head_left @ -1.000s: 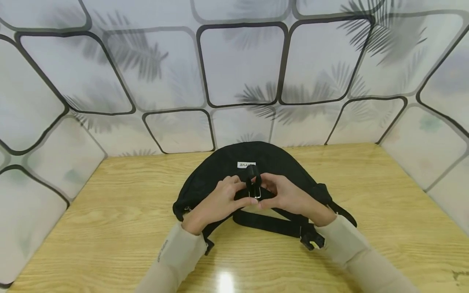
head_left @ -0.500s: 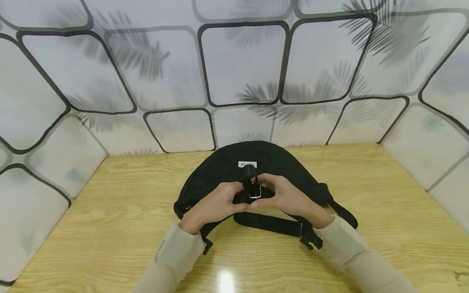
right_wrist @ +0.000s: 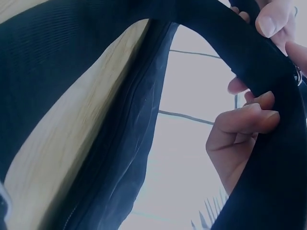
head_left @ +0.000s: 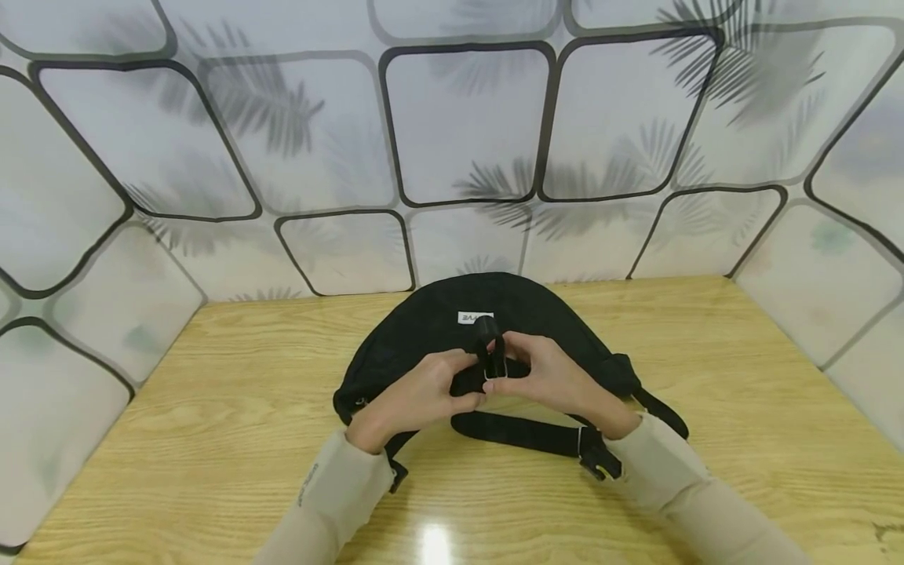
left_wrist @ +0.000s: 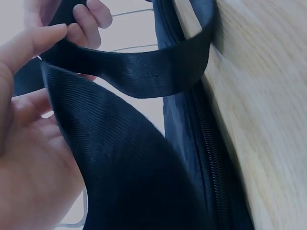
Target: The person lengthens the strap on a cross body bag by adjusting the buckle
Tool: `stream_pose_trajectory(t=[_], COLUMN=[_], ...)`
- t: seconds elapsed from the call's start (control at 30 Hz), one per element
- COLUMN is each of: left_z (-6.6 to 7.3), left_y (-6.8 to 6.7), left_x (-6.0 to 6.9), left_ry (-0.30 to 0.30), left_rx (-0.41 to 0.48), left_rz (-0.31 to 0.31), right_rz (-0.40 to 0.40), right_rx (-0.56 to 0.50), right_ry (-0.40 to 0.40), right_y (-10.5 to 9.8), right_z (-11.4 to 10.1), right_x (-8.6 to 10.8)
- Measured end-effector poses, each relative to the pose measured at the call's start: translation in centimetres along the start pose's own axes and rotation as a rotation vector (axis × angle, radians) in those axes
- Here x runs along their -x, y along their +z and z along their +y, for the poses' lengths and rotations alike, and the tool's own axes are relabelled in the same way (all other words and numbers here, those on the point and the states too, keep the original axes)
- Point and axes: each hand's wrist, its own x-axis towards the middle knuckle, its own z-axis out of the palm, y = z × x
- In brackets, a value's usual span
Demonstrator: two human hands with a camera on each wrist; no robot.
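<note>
A black crescent-shaped waist bag (head_left: 494, 292) with a white label (head_left: 475, 318) lies on the wooden table. Above its near side, both hands hold its black webbing strap (left_wrist: 139, 72), which forms a small upright loop (head_left: 486, 329) with a metal-edged slider buckle (head_left: 497, 372). My left hand (head_left: 427, 391) pinches the strap left of the buckle, its thumb (left_wrist: 33, 43) on the webbing. My right hand (head_left: 554, 377) pinches strap and buckle from the right, thumb and index finger close to the metal edge. Fingers behind the webbing are partly hidden.
A strap section (head_left: 519, 434) runs to a black plastic side-release clip (head_left: 600, 459) near the right sleeve. Another clip end (head_left: 399, 475) lies beside the left sleeve. Patterned fabric walls (head_left: 466, 125) enclose the table (head_left: 233, 408) at back and sides.
The slider buckle has turned and now appears narrower. The left thumb has drawn slightly left, away from the right thumb. The bag stays where it was.
</note>
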Motion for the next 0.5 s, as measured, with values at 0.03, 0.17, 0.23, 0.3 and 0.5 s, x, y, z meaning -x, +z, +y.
stream_pose_trajectory(t=[0.03, 0.17, 0.23, 0.3, 0.5], left_z=[0.0, 0.1, 0.1, 0.1, 0.1], left_y=[0.0, 0.0, 0.0, 0.0, 0.3], left_x=[0.0, 0.1, 0.1, 0.1, -0.1], left_ry=[0.003, -0.007, -0.009, 0.000, 0.045], left_rx=[-0.008, -0.021, -0.015, -0.007, -0.051], left_rz=[-0.002, -0.014, -0.016, -0.011, 0.034], right_rz=[0.000, -0.004, -0.010, -0.017, -0.033], right_rx=[0.003, 0.009, 0.006, 0.002, -0.014], right_ry=[0.002, 0.009, 0.010, 0.007, -0.012], right_y=[-0.1, -0.4, -0.5, -0.7, -1.1], right_z=[0.0, 0.2, 0.2, 0.3, 0.3], right_x=[0.1, 0.4, 0.5, 0.6, 0.9])
